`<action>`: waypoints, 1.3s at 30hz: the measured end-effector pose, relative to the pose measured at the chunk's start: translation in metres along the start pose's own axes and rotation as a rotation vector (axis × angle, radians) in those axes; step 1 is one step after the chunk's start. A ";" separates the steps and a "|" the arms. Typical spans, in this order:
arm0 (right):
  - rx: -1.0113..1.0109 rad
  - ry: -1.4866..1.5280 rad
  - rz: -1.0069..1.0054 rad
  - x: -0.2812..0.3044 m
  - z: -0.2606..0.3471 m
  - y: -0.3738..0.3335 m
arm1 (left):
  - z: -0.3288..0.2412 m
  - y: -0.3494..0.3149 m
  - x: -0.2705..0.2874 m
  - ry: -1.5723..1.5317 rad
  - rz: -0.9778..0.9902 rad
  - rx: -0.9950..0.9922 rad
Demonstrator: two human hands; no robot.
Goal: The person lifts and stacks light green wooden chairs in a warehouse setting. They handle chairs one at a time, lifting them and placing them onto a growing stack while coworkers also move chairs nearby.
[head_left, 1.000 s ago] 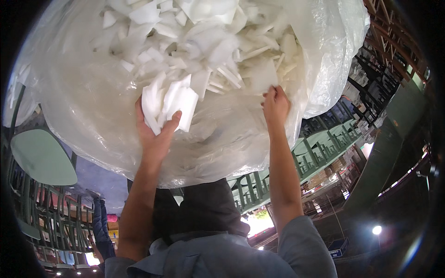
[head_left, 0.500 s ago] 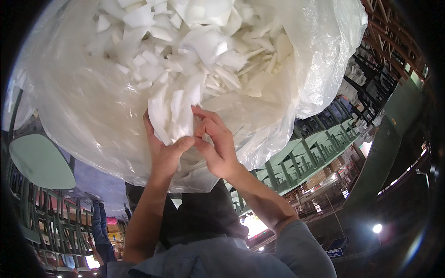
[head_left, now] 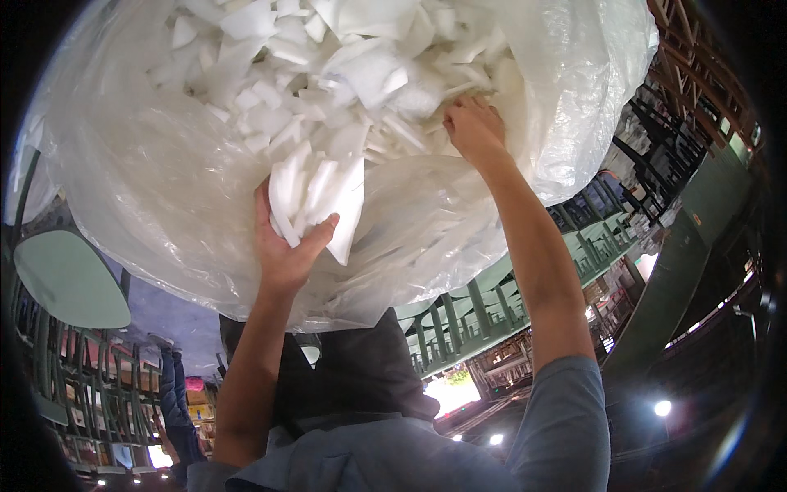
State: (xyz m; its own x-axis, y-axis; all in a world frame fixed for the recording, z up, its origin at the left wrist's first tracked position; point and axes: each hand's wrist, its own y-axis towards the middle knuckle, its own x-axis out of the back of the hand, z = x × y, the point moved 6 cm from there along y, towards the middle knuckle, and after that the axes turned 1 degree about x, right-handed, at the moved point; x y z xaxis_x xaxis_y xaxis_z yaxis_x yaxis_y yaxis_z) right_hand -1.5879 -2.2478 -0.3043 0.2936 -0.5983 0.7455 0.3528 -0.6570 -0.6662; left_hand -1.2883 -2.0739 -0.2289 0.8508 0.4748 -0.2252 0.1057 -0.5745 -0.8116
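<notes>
My left hand [head_left: 286, 243] is closed around a bunch of flat white foam pieces [head_left: 316, 190], thumb across their near side. The pieces stand on edge, pressed together. Farther off to the right, my right hand [head_left: 475, 129] reaches into the pile of white foam offcuts [head_left: 352, 70]. Its fingers curl down among the pieces; what they grip is hidden. Holding the pile is a large, clear plastic bag [head_left: 164, 189], spread wide, its near edge hanging over my lap.
A green, rounded seat or board [head_left: 72, 279] stands at the left, next to stacked metal frames. Rows of green stools or tables [head_left: 467, 316] lie beyond the bag at the right. Another person's legs [head_left: 176, 385] show at the lower left.
My right hand has left the foam bunch and moved forward and right into the pile. My left hand keeps hold of the bunch, whose pieces now fan out more.
</notes>
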 end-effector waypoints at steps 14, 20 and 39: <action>0.007 -0.041 -0.075 0.001 0.014 0.011 | -0.002 0.000 0.002 0.096 0.009 -0.058; -0.104 0.349 -0.609 0.090 -0.003 -0.086 | -0.002 -0.003 0.016 0.058 -0.129 -0.039; -0.186 1.800 0.169 0.044 0.147 -0.086 | -0.008 -0.004 0.007 0.106 -0.078 -0.030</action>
State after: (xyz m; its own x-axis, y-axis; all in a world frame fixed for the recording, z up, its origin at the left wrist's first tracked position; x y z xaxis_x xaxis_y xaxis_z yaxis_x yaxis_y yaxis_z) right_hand -1.4748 -2.1497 -0.2117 -0.9442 -0.2844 -0.1660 0.2948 -0.5051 -0.8111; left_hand -1.2788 -2.0736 -0.2229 0.8889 0.4466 -0.1021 0.1880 -0.5589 -0.8076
